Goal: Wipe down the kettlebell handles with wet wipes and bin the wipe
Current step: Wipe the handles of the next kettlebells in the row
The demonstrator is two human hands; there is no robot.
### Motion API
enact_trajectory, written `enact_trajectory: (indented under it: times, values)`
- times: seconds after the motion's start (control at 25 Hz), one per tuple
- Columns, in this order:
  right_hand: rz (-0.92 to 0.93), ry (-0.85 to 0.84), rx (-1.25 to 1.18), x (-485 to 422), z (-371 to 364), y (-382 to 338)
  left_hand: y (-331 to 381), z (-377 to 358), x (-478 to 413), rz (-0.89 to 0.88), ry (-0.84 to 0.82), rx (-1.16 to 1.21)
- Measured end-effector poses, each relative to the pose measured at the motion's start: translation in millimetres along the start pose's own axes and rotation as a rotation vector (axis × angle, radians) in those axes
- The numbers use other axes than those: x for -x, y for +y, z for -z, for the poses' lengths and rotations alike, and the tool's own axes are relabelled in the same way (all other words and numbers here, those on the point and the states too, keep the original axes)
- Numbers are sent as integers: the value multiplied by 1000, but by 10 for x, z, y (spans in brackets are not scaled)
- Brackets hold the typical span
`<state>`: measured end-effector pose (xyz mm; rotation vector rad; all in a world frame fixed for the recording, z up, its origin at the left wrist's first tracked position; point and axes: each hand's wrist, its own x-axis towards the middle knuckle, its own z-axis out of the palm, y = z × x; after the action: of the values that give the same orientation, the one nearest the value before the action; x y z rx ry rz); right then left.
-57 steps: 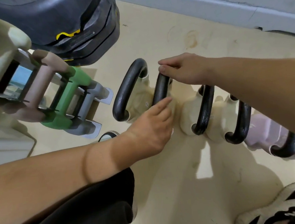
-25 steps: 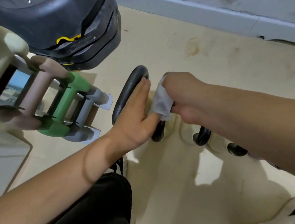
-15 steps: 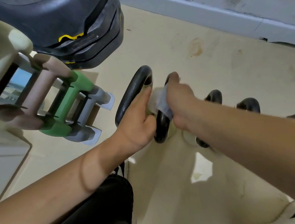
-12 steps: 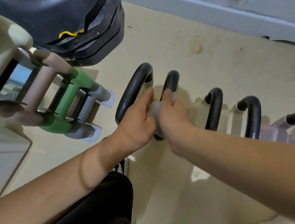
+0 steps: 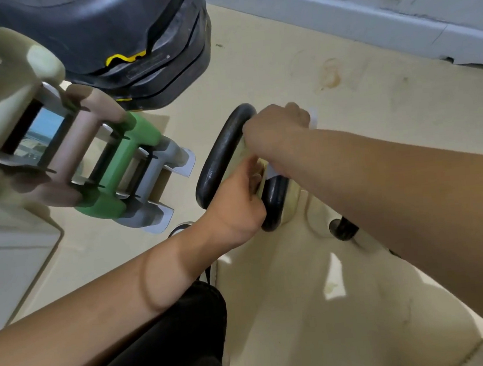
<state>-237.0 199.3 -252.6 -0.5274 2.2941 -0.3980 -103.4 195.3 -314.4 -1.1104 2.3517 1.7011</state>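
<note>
Gripping the white wipe (image 5: 314,115) round the top of a black kettlebell handle (image 5: 275,200), right hand (image 5: 276,127) curled tight; left hand (image 5: 236,203) just beneath against the same handle, grip unclear; stained cream floor (image 5: 283,71) beyond both, grey skirting (image 5: 336,14) farther off.

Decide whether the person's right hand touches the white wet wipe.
Touching: the head view shows the right hand gripping the white wet wipe, whose edges poke out past its fingers and under its wrist.

Matt black metal kettlebell handles (image 5: 220,155); thin white wet wipe (image 5: 313,118)
</note>
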Motion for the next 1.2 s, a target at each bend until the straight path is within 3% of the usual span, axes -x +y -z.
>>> enact_trajectory:
  times: [0.08, 0.16, 0.24, 0.52, 0.64, 0.76, 0.88, 1.0, 1.08, 1.2]
  values:
    - [33, -15, -15, -101, 21, 112, 29, 9, 34, 47, -11, 13]
    - [-33, -66, -316, -261, 171, 308, 26, -8, 58, 72, -21, 17]
    - [-34, -93, -418, -277, 218, 461, 16, -29, 69, 61, -32, 17]
    - [491, 200, 241, 191, -424, 701, 73, 3, 105, -3, -2, 40]
    - [831, 188, 398, 486, -548, 1048, 19, 48, 127, -26, 5, 18]
    - [1007, 179, 477, 265, -363, 1125, -146, 52, 89, 15, 10, -5]
    - [915, 248, 279, -210, -117, 911, -248, -7, 11, 93, 24, 66]
    - [493, 4, -139, -541, -30, 756, -250, -23, 7, 141, 22, 86]
    - [422, 53, -165, -562, -96, 744, -230, -7, 8, 133, 24, 87]
    - [551, 209, 59, -300, -290, 804, -147, 15, 30, 144, 51, 71]
